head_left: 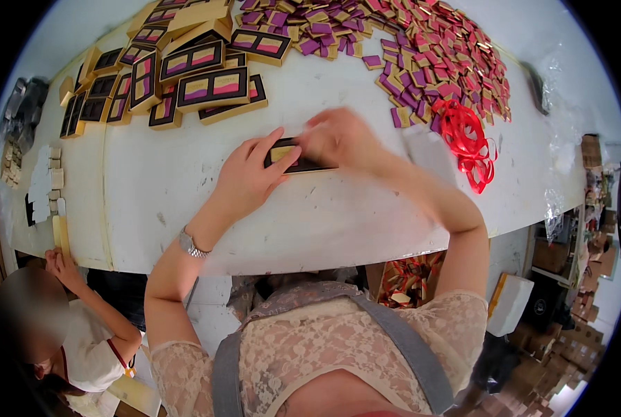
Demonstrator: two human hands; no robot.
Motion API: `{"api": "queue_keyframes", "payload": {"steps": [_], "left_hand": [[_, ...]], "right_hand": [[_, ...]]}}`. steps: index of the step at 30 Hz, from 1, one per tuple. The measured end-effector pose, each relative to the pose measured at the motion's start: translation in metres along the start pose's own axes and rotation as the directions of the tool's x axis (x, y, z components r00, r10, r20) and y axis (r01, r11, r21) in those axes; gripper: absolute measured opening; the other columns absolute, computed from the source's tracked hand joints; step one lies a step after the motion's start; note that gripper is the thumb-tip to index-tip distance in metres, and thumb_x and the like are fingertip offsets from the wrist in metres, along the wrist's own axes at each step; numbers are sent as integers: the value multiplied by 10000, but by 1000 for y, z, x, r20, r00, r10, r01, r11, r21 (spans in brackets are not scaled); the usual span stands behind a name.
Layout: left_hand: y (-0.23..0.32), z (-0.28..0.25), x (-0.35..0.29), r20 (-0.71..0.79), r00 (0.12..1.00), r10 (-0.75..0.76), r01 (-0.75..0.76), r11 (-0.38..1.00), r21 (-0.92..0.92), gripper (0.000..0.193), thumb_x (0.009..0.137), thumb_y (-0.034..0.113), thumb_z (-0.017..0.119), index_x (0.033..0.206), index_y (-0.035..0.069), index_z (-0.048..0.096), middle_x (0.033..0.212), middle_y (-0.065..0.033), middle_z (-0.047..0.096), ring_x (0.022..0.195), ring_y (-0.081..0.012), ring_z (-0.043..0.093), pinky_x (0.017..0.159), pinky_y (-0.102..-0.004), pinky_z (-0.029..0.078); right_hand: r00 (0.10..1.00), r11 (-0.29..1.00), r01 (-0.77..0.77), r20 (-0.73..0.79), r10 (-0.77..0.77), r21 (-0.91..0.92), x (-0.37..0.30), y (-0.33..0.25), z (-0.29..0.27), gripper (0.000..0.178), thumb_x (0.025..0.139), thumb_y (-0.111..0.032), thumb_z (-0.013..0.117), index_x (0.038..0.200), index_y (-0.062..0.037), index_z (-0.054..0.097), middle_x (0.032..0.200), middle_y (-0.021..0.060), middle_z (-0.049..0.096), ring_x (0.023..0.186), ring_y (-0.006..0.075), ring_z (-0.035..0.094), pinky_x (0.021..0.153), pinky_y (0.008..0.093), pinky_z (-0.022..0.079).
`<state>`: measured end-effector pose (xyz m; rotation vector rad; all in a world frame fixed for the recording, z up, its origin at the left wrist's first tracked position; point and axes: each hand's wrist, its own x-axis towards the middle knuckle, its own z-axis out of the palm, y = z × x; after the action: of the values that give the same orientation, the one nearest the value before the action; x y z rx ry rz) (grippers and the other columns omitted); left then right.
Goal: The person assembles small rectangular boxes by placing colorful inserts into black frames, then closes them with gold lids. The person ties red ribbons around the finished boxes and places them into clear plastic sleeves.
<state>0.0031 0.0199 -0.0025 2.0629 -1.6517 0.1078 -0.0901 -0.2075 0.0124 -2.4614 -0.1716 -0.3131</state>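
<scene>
On the white table in front of me lies a small dark box (298,167) with a gold edge, a gold piece showing in its left part. My left hand (244,177) grips the box's left end, thumb on the near side and fingers at the far side. Over the box's right part is my right hand (342,139), its fingers curled and smeared by motion. Whether it holds anything does not show, and it hides much of that end.
Finished-looking boxes (213,89) with purple and pink windows are piled at the back left. Purple and red small packets (422,55) heap at the back right, beside tangled red ribbon (463,135). Another person's hand (61,266) touches the table's left edge.
</scene>
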Motion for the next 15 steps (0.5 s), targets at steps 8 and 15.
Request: {"api": "queue_keyframes", "payload": {"steps": [8, 15], "left_hand": [[-16, -3, 12, -51, 995, -87, 87, 996, -4, 544, 748, 113, 724, 1272, 174, 592, 1373, -138, 477, 1137, -347, 509, 939, -416, 460], [-15, -6, 14, -35, 994, -104, 101, 992, -80, 515, 768, 106, 706, 1268, 164, 596, 1379, -145, 474, 1148, -350, 504, 957, -420, 446]], "right_hand": [[916, 494, -286, -386, -111, -821, 126, 244, -126, 451, 832, -182, 617, 1282, -172, 582, 1331, 68, 555, 1156, 344, 536, 977, 425, 457], [901, 521, -264, -400, -167, -812, 129, 264, -107, 319, 846, -307, 623, 1120, -153, 678, 896, 39, 710, 882, 282, 632, 872, 434, 480]]}}
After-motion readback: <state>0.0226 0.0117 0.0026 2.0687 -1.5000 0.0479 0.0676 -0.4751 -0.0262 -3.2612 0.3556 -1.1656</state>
